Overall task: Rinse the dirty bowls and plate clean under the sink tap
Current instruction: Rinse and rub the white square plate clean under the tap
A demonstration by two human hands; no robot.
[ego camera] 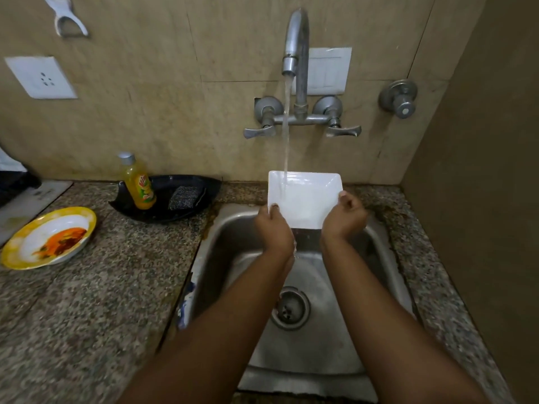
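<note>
A white square bowl (pixel 306 196) is held tilted over the steel sink (pixel 388 258), under the running tap (pixel 296 42). The water stream lands on the bowl's left inner side. My left hand (pixel 272 227) grips the bowl's lower left corner, and my right hand (pixel 344 215) grips its lower right edge. A yellow-rimmed plate (pixel 49 237) smeared with orange and brown food lies on the counter at the far left.
A black dish (pixel 189 183) behind the sink's left corner holds a yellow dish-soap bottle (pixel 138 182) and a scrub pad (pixel 183 196). The speckled granite counter (pixel 102 301) surrounds the sink. Two tap handles (pixel 302 131) stick out from the tiled wall. A brown side wall stands at right.
</note>
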